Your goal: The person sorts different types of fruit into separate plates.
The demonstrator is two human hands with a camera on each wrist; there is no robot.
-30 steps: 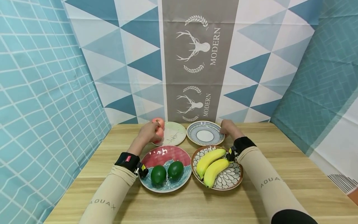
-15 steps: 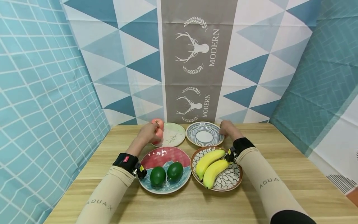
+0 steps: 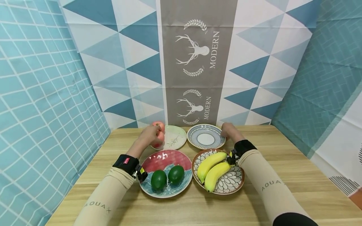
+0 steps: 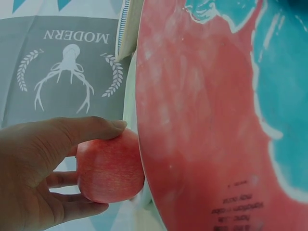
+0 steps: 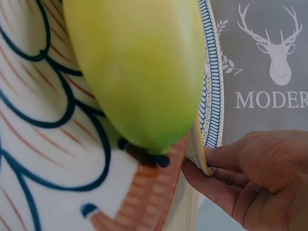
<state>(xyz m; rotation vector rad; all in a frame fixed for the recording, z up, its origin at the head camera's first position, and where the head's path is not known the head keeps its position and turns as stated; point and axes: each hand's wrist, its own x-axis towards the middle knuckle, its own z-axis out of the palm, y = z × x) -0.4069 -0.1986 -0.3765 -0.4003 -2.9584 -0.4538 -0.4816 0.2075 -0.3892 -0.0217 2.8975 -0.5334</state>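
At the back left, two red apples sit at the left side of a pale green plate. My left hand grips the nearer apple, thumb on one side and fingers round the other. The farther apple shows just beyond the fingers. To the right, my right hand pinches the right rim of a blue-and-white striped plate; the right wrist view shows thumb and fingers at that rim. In front, two bananas lie on a brown-rimmed, petal-patterned plate.
Two green avocado-like fruits lie on a red-and-blue plate at the front left, close by my left wrist. The four-sided wooden table ends at a patterned wall cloth, with a blue tiled cloth along the left.
The whole head view has shifted slightly downward in frame. Both hands keep their hold on the apple and the striped plate's rim, and the fruit and plates stay put.
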